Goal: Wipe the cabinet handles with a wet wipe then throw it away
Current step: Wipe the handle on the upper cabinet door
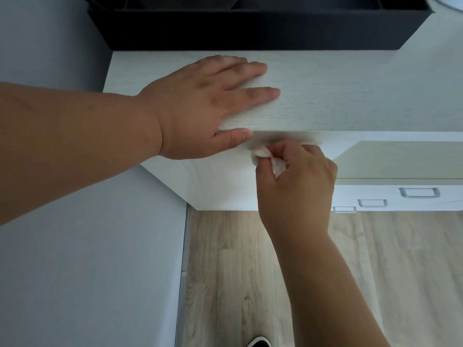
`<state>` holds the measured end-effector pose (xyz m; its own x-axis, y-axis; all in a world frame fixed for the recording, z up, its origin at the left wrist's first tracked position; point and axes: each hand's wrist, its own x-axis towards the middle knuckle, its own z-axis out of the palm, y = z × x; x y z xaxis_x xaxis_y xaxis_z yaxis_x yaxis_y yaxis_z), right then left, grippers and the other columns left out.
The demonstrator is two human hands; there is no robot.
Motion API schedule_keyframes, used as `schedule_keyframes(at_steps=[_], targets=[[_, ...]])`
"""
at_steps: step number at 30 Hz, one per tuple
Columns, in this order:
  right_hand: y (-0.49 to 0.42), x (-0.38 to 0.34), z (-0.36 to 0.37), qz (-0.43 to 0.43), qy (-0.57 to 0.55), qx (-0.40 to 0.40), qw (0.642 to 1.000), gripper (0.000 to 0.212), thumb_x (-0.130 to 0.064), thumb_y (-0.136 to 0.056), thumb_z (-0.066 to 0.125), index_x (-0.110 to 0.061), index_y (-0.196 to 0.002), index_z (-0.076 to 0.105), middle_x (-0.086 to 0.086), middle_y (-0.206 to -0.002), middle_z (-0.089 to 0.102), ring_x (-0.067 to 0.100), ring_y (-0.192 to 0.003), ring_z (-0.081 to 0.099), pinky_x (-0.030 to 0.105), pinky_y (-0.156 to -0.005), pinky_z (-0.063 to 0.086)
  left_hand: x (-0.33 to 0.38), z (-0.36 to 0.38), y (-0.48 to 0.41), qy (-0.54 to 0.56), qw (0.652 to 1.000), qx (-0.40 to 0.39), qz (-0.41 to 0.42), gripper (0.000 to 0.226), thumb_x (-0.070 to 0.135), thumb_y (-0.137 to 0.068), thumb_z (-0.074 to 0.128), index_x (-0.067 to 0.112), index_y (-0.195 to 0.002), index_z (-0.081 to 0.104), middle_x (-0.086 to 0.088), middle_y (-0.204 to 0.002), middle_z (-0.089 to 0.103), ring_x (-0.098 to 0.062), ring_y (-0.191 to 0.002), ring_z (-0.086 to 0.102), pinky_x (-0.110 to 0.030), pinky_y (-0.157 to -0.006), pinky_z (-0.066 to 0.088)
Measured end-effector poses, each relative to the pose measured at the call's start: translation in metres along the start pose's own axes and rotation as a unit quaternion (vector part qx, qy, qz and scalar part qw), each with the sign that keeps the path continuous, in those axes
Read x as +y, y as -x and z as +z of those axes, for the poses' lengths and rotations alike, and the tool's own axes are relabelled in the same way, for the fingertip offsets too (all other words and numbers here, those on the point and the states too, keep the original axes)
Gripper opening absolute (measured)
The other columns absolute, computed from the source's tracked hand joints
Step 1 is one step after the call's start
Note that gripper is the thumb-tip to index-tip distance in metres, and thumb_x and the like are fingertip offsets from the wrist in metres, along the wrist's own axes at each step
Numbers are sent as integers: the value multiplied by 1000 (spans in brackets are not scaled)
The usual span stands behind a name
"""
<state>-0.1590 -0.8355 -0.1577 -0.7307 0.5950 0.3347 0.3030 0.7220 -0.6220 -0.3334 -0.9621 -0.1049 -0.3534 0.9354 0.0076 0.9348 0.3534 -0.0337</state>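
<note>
Right hand (pixel 298 181) is pinching the bunched-up wet wipe (pixel 260 155) between thumb and curled fingers, pushing it against the cabinet (pixel 350 96) front just under the top lip. Looks like the wiping step is going on, though the handle there is hiding in shadow. Left hand (pixel 200 103) is lying flat on the cabinet top, fingers straight, thumb hooking over the edge. Next I'd guess it's reaching down for the metal handles (pixel 419 192) lower right.

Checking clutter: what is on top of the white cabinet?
The left hand lies flat on the cabinet top, a black box behind it. Whatever lies under them is covered.
</note>
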Motion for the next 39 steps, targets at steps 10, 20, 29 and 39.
schedule_keyframes(at_steps=[10, 20, 29, 39], targets=[[9, 5, 5, -54, 8, 15, 998, 9, -16, -93, 72, -23, -89, 76, -16, -84, 73, 16, -92, 60, 31, -94, 31, -1, 0, 1, -7, 1000, -4, -2, 73, 69, -98, 17, 41, -165, 12, 2, -175, 9, -26, -160, 12, -47, -129, 19], [13, 2, 9, -45, 19, 44, 998, 15, -7, -90, 69, -22, -89, 73, -16, -85, 72, 18, -95, 57, 27, -97, 27, -1, 0, 0, -3, 1000, -1, 1, 73, 69, -98, 18, 40, -165, 13, 1, -175, 11, -27, -159, 14, -49, -129, 20], [10, 12, 0, -22, 57, 69, 996, 15, -12, -93, 70, -25, -87, 74, -18, -83, 71, 21, -92, 54, 32, -82, 24, -1, -1, 0, -5, 1000, -2, 9, 72, 67, -99, 20, 38, -165, 15, -1, -174, 12, -28, -159, 15, -49, -128, 21], [16, 12, 4, -16, 24, 49, 998, 20, -1, -88, 67, -20, -90, 74, -11, -77, 70, 21, -72, 53, 35, -73, 35, 0, -2, -1, -5, 1000, -16, 6, 73, 68, -99, 18, 39, -165, 12, -1, -175, 10, -27, -159, 13, -48, -129, 18]])
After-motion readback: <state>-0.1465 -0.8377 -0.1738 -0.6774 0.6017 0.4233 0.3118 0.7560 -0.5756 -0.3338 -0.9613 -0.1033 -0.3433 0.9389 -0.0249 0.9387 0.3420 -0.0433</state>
